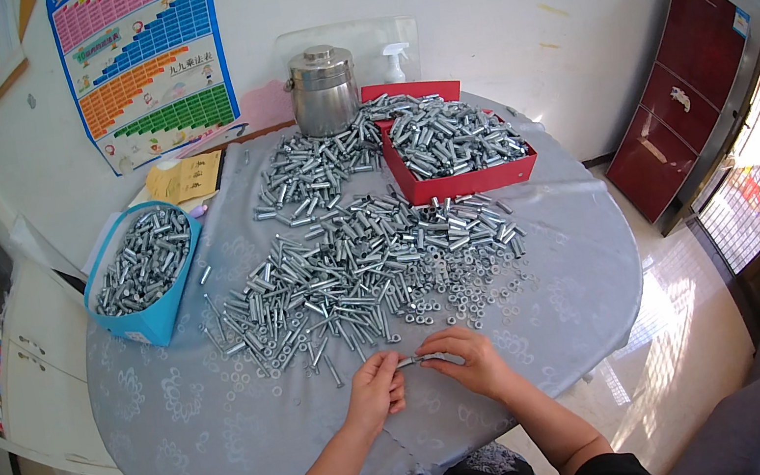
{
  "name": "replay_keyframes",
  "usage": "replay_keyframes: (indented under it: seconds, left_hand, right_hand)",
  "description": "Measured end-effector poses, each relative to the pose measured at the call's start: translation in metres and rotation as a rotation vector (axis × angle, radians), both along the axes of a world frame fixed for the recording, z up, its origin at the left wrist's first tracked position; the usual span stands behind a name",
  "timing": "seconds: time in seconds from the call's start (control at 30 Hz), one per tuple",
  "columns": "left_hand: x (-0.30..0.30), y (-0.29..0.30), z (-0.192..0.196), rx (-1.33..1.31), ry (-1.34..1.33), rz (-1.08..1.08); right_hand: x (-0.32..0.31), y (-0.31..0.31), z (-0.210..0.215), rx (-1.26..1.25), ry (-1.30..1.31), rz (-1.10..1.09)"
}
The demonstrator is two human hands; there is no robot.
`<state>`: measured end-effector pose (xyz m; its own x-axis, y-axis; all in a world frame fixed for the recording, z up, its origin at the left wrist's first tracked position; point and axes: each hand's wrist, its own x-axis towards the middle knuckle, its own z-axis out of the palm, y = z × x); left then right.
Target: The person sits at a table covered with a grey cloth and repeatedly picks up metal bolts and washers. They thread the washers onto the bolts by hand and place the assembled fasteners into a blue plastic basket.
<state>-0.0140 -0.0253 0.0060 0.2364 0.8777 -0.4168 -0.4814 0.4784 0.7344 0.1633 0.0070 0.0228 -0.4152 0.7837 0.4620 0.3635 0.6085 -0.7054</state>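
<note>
My left hand (377,392) and right hand (464,361) meet low in the frame's centre, fingers of both pinching one bolt (422,359) between them, just above the grey cloth (179,409). Right above lies the big bolt pile (356,271). A blue box (142,270) of bolts sits at left, a red tray (451,152) upper centre, a steel pot (323,89) behind.

Left hand (376,389) and right hand (464,360), fingers curled, fingertips nearly meeting. Both forearms enter from the lower edge, converging.
</note>
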Motion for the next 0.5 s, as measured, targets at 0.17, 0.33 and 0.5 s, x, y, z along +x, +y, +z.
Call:
replay_keyframes:
  seconds: [0.17, 0.33, 0.5]
  left_hand:
    - [-0.001, 0.000, -0.001, 0.020, 0.046, 0.009]
    - [0.002, -0.001, -0.002, 0.083, 0.097, 0.040]
    - [-0.001, 0.000, -0.001, 0.071, 0.071, 0.075]
  right_hand:
    - [-0.004, -0.001, 0.003, -0.071, 0.010, -0.016]
    - [-0.001, -0.001, -0.014, -0.393, -0.218, -0.147]
    - [-0.012, -0.006, -0.005, -0.389, 0.175, -0.081]
